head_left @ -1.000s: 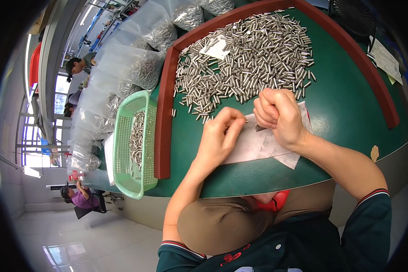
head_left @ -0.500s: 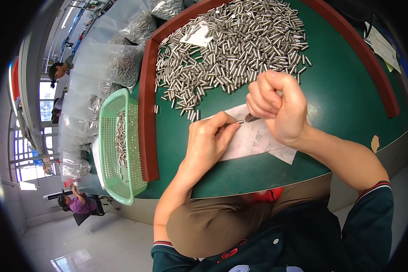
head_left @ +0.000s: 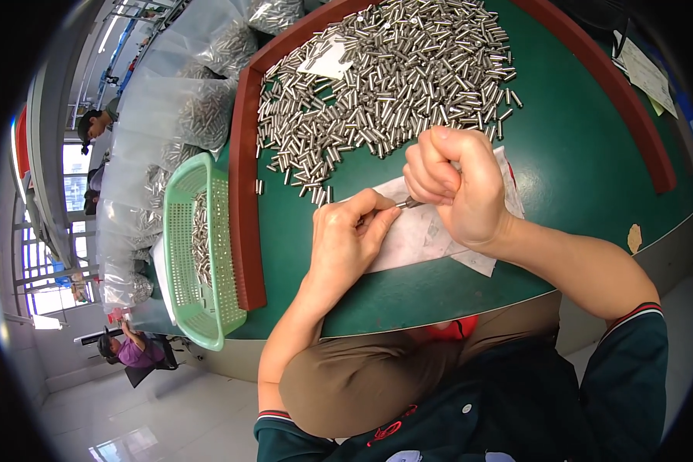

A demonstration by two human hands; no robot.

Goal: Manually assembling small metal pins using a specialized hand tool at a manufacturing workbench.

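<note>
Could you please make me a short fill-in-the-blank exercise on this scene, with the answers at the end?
1. The left hand pinches a small metal cylinder between its fingers and its ____.
2. The fist-like hand with a dark object poking out is the person's ____ hand.
3. In the picture, the perforated basket stands to the ____ of the nearest stretch of reddish-brown border.
4. The tabletop under the heap of metal cylinders is coloured ____.

Missing words: thumb; right; left; green.

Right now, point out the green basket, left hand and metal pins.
Green basket (head_left: 228,254): head view, right side wall.
Left hand (head_left: 342,237): head view, back of hand.
Metal pins (head_left: 399,83): head view, middle of pile.
</note>
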